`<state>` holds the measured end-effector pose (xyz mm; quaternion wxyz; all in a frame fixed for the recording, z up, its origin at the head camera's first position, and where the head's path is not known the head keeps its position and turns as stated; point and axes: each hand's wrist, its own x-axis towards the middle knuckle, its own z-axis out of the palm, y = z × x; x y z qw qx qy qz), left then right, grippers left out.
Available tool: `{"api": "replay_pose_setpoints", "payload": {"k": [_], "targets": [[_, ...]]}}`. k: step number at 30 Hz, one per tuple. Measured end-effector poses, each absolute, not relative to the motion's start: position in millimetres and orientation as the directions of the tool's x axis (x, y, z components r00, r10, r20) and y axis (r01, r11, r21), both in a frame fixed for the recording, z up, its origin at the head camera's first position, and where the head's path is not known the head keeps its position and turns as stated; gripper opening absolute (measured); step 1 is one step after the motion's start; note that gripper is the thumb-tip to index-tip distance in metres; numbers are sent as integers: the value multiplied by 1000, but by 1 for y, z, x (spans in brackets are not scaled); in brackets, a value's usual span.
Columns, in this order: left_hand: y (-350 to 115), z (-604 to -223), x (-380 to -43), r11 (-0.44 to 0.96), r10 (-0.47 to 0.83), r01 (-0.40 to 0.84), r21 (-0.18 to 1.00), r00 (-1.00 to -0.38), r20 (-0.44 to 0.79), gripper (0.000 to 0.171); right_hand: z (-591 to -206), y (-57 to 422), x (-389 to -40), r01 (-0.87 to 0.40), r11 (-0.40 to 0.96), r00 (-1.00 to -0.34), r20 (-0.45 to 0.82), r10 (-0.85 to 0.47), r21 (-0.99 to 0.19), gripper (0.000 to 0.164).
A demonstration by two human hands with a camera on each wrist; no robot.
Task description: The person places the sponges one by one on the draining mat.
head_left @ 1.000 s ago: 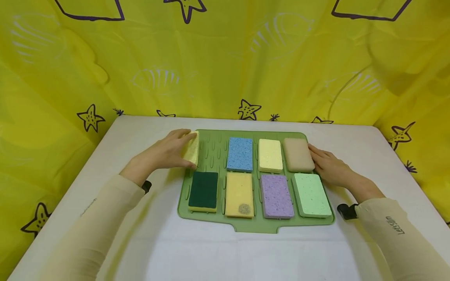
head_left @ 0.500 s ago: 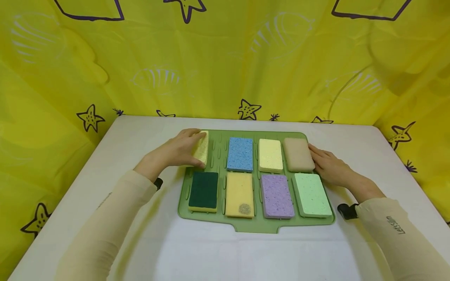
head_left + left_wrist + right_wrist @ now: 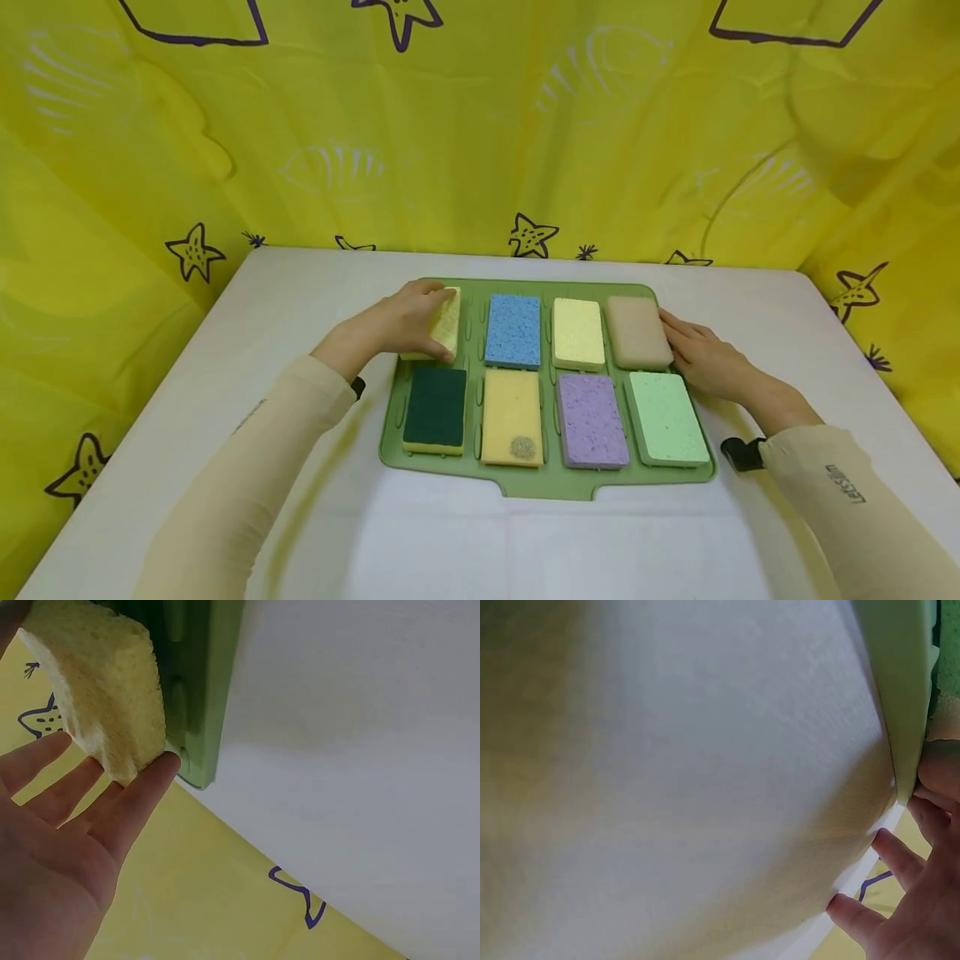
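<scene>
A pale yellow sponge (image 3: 448, 323) is at the back left of a green ribbed mat (image 3: 547, 487). My left hand (image 3: 408, 319) grips it from the left, thumb at the near end and fingers at the far end. The left wrist view shows the fingertips against the yellow sponge (image 3: 112, 686), its underside tilted over the mat's edge. My right hand (image 3: 708, 357) rests by the mat's right edge with extended fingers, beside a beige sponge (image 3: 639, 333). Spread fingers touch the table and mat edge (image 3: 904, 697) in the right wrist view.
Other sponges lie on the mat in two rows: blue (image 3: 513, 331) and cream (image 3: 577, 335) behind; dark green (image 3: 435, 408), tan (image 3: 512, 417), purple (image 3: 592, 421) and mint (image 3: 667, 418) in front. A white-covered table (image 3: 435, 542) bears the mat. A yellow curtain (image 3: 450, 125) stands behind.
My left hand has moved to the right with the yellow sponge, from the mat's left edge to above its back left corner, and slightly lower. The right hand has stayed in place.
</scene>
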<state>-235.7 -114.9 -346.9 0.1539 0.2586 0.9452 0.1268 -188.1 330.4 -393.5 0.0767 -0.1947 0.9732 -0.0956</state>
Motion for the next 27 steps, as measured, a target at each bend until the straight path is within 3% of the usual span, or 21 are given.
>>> {"api": "replay_pose_setpoints", "payload": {"k": [27], "targets": [[-95,-352,-240,861,507,451,236,-794,-335,110,-395,330,-188,-373,905,-913,-94,-398,-206,51]]}}
